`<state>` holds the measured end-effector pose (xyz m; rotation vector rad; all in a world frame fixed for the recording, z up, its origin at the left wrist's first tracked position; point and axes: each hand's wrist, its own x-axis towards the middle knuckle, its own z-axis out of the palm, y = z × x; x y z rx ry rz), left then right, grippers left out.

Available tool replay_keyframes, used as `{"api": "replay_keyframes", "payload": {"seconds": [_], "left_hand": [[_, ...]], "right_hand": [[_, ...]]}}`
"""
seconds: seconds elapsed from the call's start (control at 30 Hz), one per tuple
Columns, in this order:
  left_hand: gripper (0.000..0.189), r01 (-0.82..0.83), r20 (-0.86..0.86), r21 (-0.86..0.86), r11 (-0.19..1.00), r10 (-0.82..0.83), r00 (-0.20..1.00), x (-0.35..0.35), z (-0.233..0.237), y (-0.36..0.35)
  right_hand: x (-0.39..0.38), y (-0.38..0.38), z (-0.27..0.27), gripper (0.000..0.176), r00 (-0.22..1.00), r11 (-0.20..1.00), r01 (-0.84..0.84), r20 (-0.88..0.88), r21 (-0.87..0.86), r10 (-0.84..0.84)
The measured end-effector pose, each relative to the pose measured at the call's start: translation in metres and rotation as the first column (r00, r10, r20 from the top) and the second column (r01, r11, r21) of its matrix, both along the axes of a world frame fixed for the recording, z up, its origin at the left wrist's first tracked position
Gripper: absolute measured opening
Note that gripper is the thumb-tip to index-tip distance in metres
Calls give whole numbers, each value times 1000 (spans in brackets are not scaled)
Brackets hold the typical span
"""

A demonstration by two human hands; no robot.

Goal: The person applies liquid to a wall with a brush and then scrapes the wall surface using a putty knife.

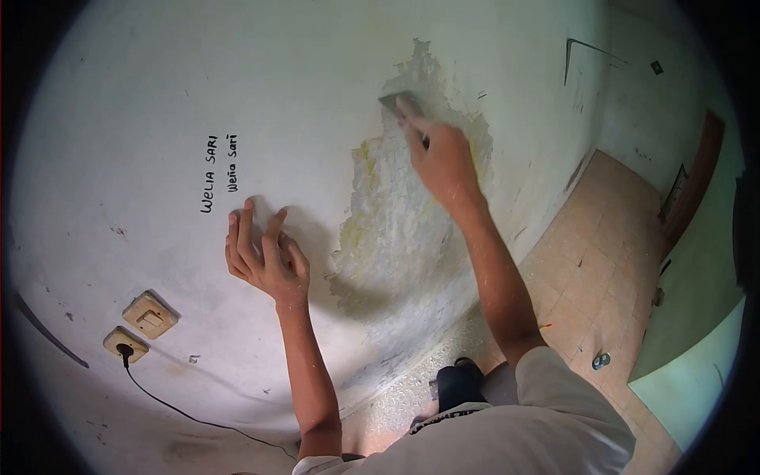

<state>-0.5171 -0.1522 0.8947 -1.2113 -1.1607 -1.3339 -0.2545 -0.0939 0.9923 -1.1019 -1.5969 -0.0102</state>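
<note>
My right hand (pixel 447 162) grips a scraper (pixel 391 101), its dark flat blade against the wall near the top of a bare patch (pixel 400 214). The index finger stretches along the tool, and most of its handle is hidden in my fist. Grey and yellowish plaster shows in the patch, with ragged paint edges around it. To the left, my left hand (pixel 269 257) rests its spread fingertips on the white painted wall (pixel 293 95), holding nothing. Just above those fingers are two lines of black handwritten lettering (pixel 220 174).
At lower left are a light switch (pixel 150 316) and a socket (pixel 125 346) with a plugged-in black cable (pixel 182 412). Pale flakes (pixel 416 384) litter the floor along the wall's foot. A small can-like object (pixel 602 361) is on the tiled floor (pixel 586 277) at right.
</note>
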Motion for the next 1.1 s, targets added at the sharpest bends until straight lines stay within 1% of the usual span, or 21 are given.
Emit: {"api": "replay_keyframes", "payload": {"seconds": [0.1,0.13,0.23,0.33,0.37,0.43,0.47,0.5,0.57,0.6,0.63,0.67,0.7,0.77,0.8,0.83,0.9,0.97,1.03,1.07,1.1], "left_hand": [[40,12,-23,3,1000,-12,1000,-3,-1,0],[40,13,-25,5,1000,-13,1000,-4,-1,0],[39,19,-14,1,1000,-18,1000,-1,-1,-1],[39,20,-17,11,1000,-20,1000,-4,-2,-1],[38,19,-16,17,1000,-19,1000,-3,-1,0],[38,17,-23,21,1000,-17,1000,-3,0,1],[38,20,-29,15,1000,-19,999,-3,-1,-1],[38,17,-33,8,1000,-17,999,-3,-2,-2],[35,7,-31,-26,1000,-8,999,-5,-3,-2],[35,4,-35,-26,1000,-5,999,-6,-3,-3],[37,7,-34,-6,1000,-7,999,-5,-2,-2],[38,12,-23,18,1000,-11,1000,-2,-1,0],[38,12,-16,20,1000,-12,1000,0,-2,0],[38,15,-7,25,1000,-15,1000,1,0,0],[38,17,-8,17,1000,-17,1000,1,-1,-1],[38,10,-13,20,1000,-10,1000,0,-1,0],[38,1,-14,22,1000,0,1000,1,0,0],[38,10,-19,23,1000,-9,1000,0,0,-2],[38,10,-15,31,999,-10,1000,-2,0,-1],[38,12,-18,28,1000,-12,1000,-3,-1,-1],[38,6,-10,33,999,-5,1000,-3,-1,-1]], "right_hand": [[-2,16,16,38,999,998,18,-36,63,-16],[1,14,31,38,999,995,37,-20,88,-36],[7,9,48,38,1000,998,13,-22,60,-11],[5,11,15,38,1000,996,18,13,85,-19],[6,17,20,38,1000,995,17,15,96,-18],[5,33,35,37,998,982,40,-54,186,-31],[6,22,58,37,997,996,42,-74,84,-36],[9,27,58,37,996,996,39,-78,77,-33],[12,34,56,37,994,974,-22,-103,226,46],[10,31,42,37,993,974,-24,-107,226,50],[6,20,21,35,997,987,-30,-71,161,42],[5,13,13,35,999,995,-32,-25,97,34],[7,14,20,35,999,995,-32,-18,100,33],[10,20,53,35,999,995,39,4,87,-39],[13,33,69,35,998,977,65,2,202,-67],[17,29,74,35,998,978,67,2,197,-68],[23,19,80,34,1000,993,19,-8,117,-18],[23,2,35,34,998,999,-18,58,-34,20],[5,0,-41,37,994,995,-103,19,-7,103],[-7,-11,-68,38,994,994,-78,69,-72,83],[-16,-18,-82,39,991,989,-50,118,-137,67]]}}
